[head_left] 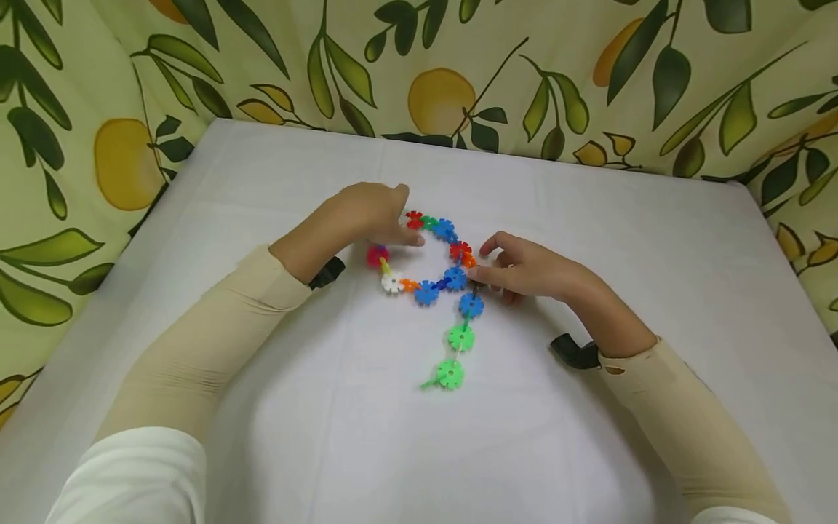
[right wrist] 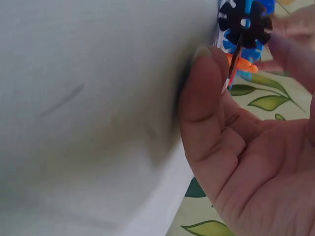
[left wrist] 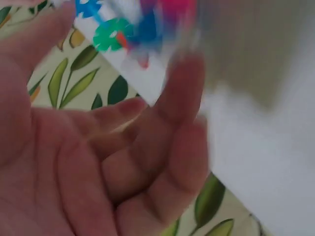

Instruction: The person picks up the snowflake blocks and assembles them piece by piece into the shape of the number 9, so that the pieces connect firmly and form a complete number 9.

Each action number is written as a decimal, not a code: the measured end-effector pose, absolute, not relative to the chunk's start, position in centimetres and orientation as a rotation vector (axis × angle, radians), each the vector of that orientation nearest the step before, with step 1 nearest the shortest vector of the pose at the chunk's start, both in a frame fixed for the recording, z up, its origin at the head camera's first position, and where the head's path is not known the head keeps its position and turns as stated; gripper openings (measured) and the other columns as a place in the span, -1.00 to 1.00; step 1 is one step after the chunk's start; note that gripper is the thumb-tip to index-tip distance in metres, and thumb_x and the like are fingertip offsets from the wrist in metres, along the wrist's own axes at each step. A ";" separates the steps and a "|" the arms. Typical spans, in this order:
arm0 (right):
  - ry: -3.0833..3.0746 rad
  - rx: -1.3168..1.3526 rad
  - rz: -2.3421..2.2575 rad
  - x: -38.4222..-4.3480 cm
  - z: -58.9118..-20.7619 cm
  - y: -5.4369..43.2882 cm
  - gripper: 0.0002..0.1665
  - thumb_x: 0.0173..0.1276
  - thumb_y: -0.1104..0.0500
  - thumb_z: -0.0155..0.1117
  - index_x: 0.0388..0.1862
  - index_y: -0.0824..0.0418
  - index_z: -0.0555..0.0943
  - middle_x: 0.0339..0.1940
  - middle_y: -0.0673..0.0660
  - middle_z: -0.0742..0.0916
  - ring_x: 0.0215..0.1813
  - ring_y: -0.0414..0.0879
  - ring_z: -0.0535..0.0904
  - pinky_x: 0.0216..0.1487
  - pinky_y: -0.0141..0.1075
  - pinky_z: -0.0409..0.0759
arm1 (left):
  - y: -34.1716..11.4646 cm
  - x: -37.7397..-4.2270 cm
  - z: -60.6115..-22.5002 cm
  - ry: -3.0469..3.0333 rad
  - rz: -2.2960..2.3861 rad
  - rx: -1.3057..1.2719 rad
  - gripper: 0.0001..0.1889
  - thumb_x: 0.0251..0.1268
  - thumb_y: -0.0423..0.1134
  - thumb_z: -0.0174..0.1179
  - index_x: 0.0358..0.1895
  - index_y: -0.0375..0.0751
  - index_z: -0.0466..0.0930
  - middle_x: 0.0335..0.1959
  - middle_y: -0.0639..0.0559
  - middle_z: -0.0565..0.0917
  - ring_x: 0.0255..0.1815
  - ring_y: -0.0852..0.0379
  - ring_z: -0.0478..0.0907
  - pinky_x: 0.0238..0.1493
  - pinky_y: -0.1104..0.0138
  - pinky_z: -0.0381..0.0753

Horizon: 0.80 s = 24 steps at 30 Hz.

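Note:
On the white table lies a chain of notched plastic discs (head_left: 425, 293), bent into a ring with a tail of blue and green discs (head_left: 461, 338). My left hand (head_left: 369, 211) is over the ring's left side, its fingers loosely bent beside the pink disc (head_left: 376, 255). In the left wrist view its fingertips look blurred against the discs. At the ring's right side, my right hand (head_left: 533, 268) has its fingertips right at the chain. A black disc (right wrist: 246, 23) is close to them; I cannot tell whether they pinch it.
The white-covered table (head_left: 366, 444) stretches around the chain. Behind it and along its left side hangs a curtain (head_left: 445, 58) with leaves and yellow fruit. Dark wrist devices (head_left: 576, 352) sit below both wrists.

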State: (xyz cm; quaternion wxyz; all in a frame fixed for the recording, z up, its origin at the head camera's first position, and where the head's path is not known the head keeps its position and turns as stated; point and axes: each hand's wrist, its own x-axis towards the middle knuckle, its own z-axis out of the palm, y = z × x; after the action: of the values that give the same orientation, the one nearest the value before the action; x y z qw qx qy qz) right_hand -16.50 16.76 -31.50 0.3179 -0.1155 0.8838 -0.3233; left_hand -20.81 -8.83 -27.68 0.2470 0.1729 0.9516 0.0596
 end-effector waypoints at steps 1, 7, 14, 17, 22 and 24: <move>2.327 -0.311 -0.842 -16.5 -31.5 16.6 -0.39 0.42 -0.15 0.29 0.23 0.19 0.36 -0.27 0.19 0.63 -0.39 0.03 0.62 -0.24 -0.16 0.60 | -9.2 -20.5 -27.5 2.564 0.157 0.418 -0.01 0.28 0.25 0.26 0.56 -0.25 0.01 0.06 -0.19 0.59 -0.05 -0.08 0.60 -0.01 0.11 0.55; 2.324 -0.398 -0.837 -16.2 -31.6 16.2 -0.57 0.45 0.02 0.29 0.10 0.26 0.45 -0.36 0.17 0.60 -0.44 0.02 0.59 -0.29 -0.17 0.60 | -10.1 -19.5 -28.0 2.476 0.312 0.356 -0.01 0.23 -0.02 0.41 0.58 -0.15 -0.05 -0.24 -0.13 0.59 -0.50 0.07 0.55 -0.32 0.28 0.49; 2.367 -0.435 -0.785 -16.1 -31.7 16.4 -0.76 0.49 0.06 0.20 -0.25 0.24 0.52 -0.53 0.10 0.59 -0.50 -0.05 0.48 -0.41 -0.22 0.48 | -9.3 -20.5 -29.3 2.601 0.529 0.509 -0.22 0.38 -0.21 0.27 0.56 -0.14 0.05 0.20 -0.17 0.53 0.07 -0.05 0.55 0.14 0.13 0.54; 2.392 -0.437 -0.736 -16.1 -31.6 16.8 -0.71 0.49 0.03 0.20 -0.35 0.21 0.57 -0.57 0.09 0.58 -0.49 -0.06 0.46 -0.41 -0.23 0.44 | -8.9 -21.4 -29.9 2.579 0.774 0.625 -0.29 0.45 -0.24 0.19 0.56 -0.16 0.05 0.35 -0.19 0.43 0.30 -0.08 0.44 0.33 0.13 0.40; 2.395 -0.448 -0.746 -16.1 -31.5 17.2 -0.69 0.50 0.03 0.21 -0.36 0.21 0.62 -0.52 0.09 0.63 -0.47 -0.04 0.50 -0.42 -0.23 0.49 | -9.0 -21.6 -30.0 2.600 0.895 0.697 -0.38 0.49 -0.27 0.11 0.53 -0.20 0.13 0.43 -0.21 0.34 0.44 -0.08 0.30 0.42 0.13 0.28; 2.397 -0.450 -0.754 -16.1 -31.4 17.4 -0.69 0.50 0.02 0.20 -0.36 0.21 0.61 -0.50 0.09 0.64 -0.46 -0.03 0.52 -0.41 -0.23 0.51 | -9.3 -21.0 -29.6 2.681 0.803 0.673 -0.49 0.48 -0.24 0.11 0.43 -0.22 0.30 0.32 -0.19 0.43 0.34 -0.07 0.37 0.35 0.13 0.36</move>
State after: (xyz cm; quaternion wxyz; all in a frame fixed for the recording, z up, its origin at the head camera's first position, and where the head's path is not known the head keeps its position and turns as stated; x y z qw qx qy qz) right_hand -16.11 17.41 -31.42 0.2900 -0.1689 0.8986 -0.2825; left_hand -21.05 -9.30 -29.55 0.1310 0.2319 0.9233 0.2766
